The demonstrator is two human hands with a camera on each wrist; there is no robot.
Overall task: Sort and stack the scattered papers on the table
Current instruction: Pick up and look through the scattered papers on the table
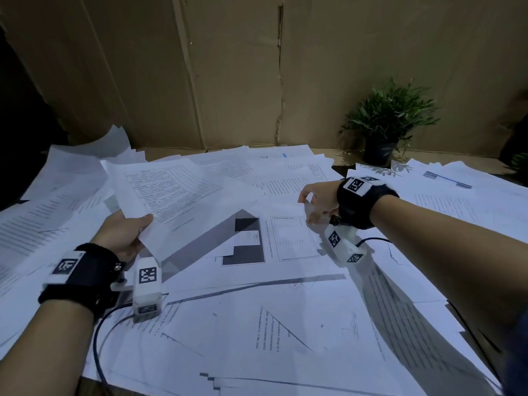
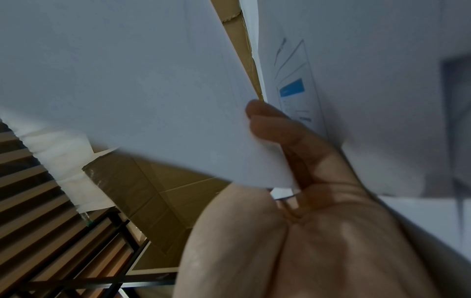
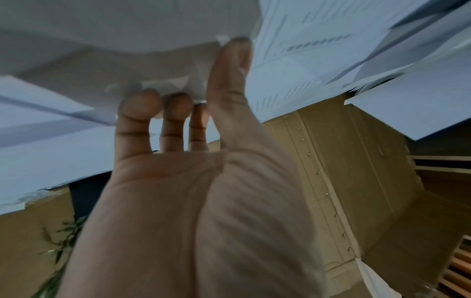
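Papers (image 1: 285, 310) are lying scattered all over the bench (image 1: 337, 164). You're gripping a lifted sheet (image 1: 171, 187) by its near corner with your left hand (image 1: 125, 232), keeping it off the pile. Your right hand (image 1: 317, 201) is pinching the next sheet's edge (image 1: 303, 207), probably peeling it free for stacking.

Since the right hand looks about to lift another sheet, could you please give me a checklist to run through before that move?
1. Left hand grips the held sheets securely: ok, thumb on top, fingers beneath.
2. Right hand has a pinch on the next sheet: ok, its corner is between thumb and fingers.
3. Only one sheet pinched: cannot tell.
4. Path to the left hand clear: ok, only flat papers lie between.
5. Potted plant clear of the move: ok, it stands behind the right wrist.
6. Sheets match in type: cannot tell.
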